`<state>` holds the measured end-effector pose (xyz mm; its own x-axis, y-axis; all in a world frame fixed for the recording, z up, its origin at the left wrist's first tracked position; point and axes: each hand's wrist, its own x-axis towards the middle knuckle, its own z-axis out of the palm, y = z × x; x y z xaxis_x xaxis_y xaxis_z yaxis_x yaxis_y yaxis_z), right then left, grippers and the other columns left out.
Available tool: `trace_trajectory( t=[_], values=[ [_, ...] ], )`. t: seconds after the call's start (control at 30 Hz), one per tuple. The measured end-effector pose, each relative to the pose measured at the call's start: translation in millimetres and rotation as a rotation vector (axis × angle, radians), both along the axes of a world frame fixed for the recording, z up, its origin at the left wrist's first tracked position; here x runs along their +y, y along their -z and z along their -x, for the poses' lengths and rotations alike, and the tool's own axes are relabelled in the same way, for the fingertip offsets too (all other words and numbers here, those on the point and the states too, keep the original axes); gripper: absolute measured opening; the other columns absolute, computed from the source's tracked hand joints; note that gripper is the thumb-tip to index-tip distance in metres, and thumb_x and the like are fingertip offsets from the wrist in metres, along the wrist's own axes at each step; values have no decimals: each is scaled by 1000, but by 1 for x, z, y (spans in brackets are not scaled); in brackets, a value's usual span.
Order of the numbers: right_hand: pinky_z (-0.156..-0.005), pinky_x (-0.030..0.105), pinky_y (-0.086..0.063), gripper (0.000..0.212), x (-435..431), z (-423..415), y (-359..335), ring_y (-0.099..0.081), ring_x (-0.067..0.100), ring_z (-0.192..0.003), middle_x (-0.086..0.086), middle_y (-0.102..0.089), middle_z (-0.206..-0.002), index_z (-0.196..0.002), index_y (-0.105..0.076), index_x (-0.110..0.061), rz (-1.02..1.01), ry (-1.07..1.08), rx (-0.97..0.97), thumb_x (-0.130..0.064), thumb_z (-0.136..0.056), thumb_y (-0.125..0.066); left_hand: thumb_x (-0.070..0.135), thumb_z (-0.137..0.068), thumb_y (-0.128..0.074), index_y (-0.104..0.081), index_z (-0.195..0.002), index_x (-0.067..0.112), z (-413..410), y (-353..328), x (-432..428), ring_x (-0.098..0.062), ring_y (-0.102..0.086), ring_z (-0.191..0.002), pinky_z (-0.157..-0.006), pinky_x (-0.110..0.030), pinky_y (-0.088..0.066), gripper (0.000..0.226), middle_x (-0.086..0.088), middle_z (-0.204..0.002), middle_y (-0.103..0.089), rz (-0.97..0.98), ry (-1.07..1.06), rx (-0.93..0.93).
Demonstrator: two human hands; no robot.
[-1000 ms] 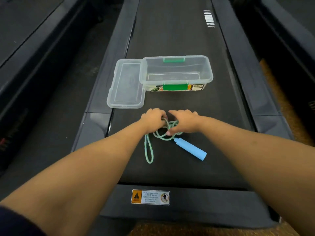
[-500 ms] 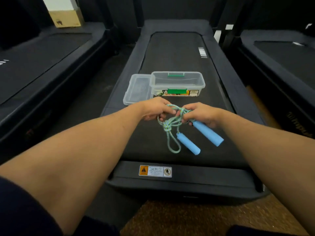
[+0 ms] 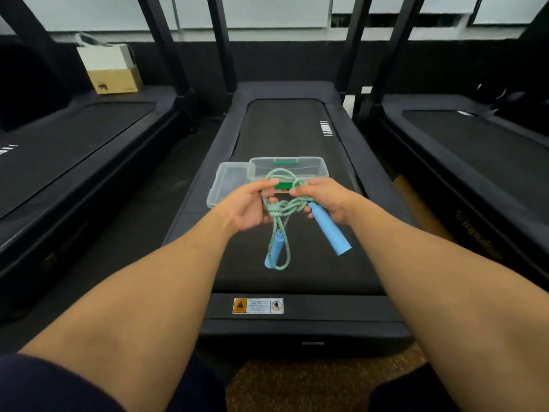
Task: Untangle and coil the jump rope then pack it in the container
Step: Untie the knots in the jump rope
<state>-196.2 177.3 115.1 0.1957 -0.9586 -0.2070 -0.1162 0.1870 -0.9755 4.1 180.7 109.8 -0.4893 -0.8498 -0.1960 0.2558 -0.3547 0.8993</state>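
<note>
Setting: black treadmill belt (image 3: 285, 138), more treadmills either side.
Jump rope (image 3: 280, 211): knotted green-flecked cord, lifted above the belt's near end, both blue handles dangling.
Left hand (image 3: 248, 208): pinching the cord.
Right hand (image 3: 326, 200): pinching cord, one handle against its palm.
Container (image 3: 315, 168): clear, open mid-belt, lid (image 3: 227, 181) touching its left side.
Hidden: knot's crossings unclear.
</note>
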Motion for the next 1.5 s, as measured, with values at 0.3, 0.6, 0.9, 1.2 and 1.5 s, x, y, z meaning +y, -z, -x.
trace_trajectory(
  t=[0.3,0.6,0.9,1.2,1.5],
  values=[
    [-41,21,-43,16,-20,-3,2,-50,10,-44,5,-57,-64,-101,-64,-7,-74,31,-38,-11,-88,-70,-9,-91,-52,-72,-68,18,-9,1,4,-17,-72,-84,-84,-28,-58,40,-7,-91,-73,51,44,86],
    [-44,23,-46,15,-44,9,20,-54,13,-53,6,-61,-82,-100,-69,-10,-129,-119,87,-18,-88,-72,1,-97,-51,-62,-105,-4,25,43,-44,-15,-69,-63,-55,-22,-57,15,-14,-81,-68,-75,-284,85],
    [-45,21,-44,24,-44,28,32,-50,12,-55,1,-64,-81,-111,-70,-12,-161,-115,-62,-21,-88,-75,-3,-92,-59,-59,-92,6,51,58,-57,-8,-54,-34,-35,-19,-44,9,-4,-53,-62,-139,-478,-196],
    [-45,24,-47,16,-39,38,50,-52,13,-51,10,-66,-82,-95,-68,-5,-153,110,4,-5,-82,-78,3,-101,-46,-59,-90,3,38,57,-48,-19,-62,-58,-39,-21,-50,17,-11,-76,-65,-297,-355,-148],
    [-47,23,-49,37,-33,35,48,-56,11,-51,13,-67,-98,-119,-63,-12,-149,142,0,-29,-89,-76,13,-106,-38,-55,-118,-3,36,39,-37,-41,-65,-106,-67,-46,-62,26,-27,-124,-58,-427,-354,9]
  ],
)
